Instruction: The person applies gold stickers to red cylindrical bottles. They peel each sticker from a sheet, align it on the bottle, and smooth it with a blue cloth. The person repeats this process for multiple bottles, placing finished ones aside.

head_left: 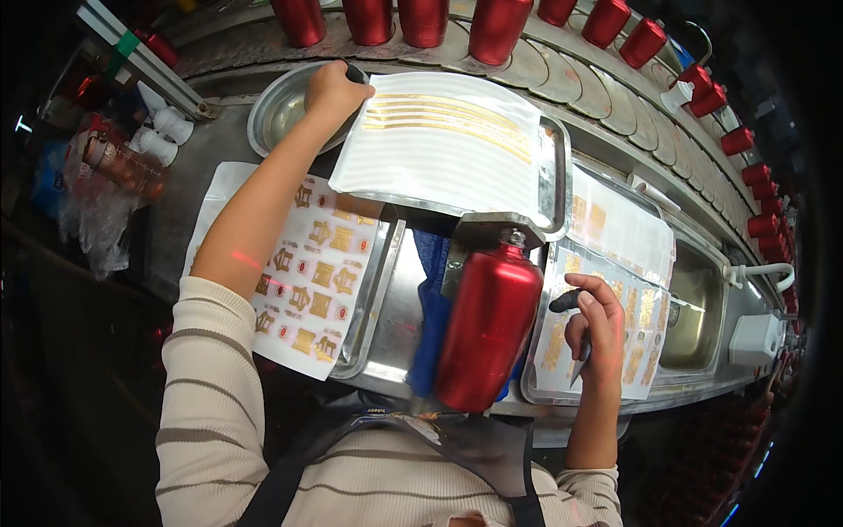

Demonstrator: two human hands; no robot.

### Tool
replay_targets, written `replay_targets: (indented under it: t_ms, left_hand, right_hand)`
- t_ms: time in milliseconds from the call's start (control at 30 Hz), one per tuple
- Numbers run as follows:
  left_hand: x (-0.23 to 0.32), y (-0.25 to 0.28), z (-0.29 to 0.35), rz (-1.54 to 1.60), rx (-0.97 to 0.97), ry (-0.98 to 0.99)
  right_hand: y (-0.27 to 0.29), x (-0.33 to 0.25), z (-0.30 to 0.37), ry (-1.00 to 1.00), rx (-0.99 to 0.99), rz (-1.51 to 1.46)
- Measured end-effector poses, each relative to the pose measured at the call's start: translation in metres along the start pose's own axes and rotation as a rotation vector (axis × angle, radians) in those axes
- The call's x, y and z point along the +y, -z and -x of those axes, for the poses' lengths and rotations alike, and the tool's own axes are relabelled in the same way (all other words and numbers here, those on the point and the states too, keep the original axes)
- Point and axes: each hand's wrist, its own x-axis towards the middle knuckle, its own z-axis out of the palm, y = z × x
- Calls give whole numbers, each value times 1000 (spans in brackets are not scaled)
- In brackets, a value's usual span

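In the head view, the left hand (338, 92), with a black finger cot (354, 74) on one fingertip, reaches to the upper left corner of a white decal sheet (439, 162) bearing curved gold strips and appears to pinch its edge between thumb and finger, just beside a round metal basin (263, 119). The sheet lies over a metal tray (563, 167), whose rim shows at its right. The right hand (601, 325), also wearing a dark cot, is half curled around what looks like a slim pointed tool (577, 373), its tip directed down toward the person; it hovers over a second tray (530, 386) that carries sheets of gold motifs (555, 338). The red bottle (492, 329) lies between the hands, neck away from the person and base near the apron (474, 430), with a metal bracket (492, 230) behind its neck and a blue cloth (428, 294) beside it; neither hand touches it. The step in hand seems to be getting hold of the gold-strip sheet, or of one strip at its corner; which of the two cannot be told, since the fingers hide the edge. No gold strip or motif can be made out on the visible side of the bottle. As a judgement, the next move calls for a light, flat lift at that corner, so that a thin strip neither creases nor tears.
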Motion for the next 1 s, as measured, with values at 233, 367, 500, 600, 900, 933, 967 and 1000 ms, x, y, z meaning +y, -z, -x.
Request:
replay_targets:
  t_ms: [233,367,500,600,900,933,967,1000]
  left_hand:
    - [77,19,44,86,96,-524]
    - [165,46,105,372,-285,-721]
    - [188,74,143,832,-558,-815]
    - [160,101,158,880,-532,-692]
    - [77,96,309,933,-505,-437]
    - [70,91,327,932,-522,-364]
    - [63,85,343,929,-536,-288]
    - [55,78,357,943,-526,-241]
  right_hand:
    - [-5,-37,-43,389,91,225]
    - [-29,-79,-113,635,-64,309]
    - [-30,-112,-111,501,-403,323]
    - [-11,-119,-65,276,-527,213]
    - [-3,-65,57,264,-236,327]
    - [-1,-55,67,234,-223,330]
    - [0,-44,74,204,-214,332]
    - [-1,-35,81,198,-203,320]
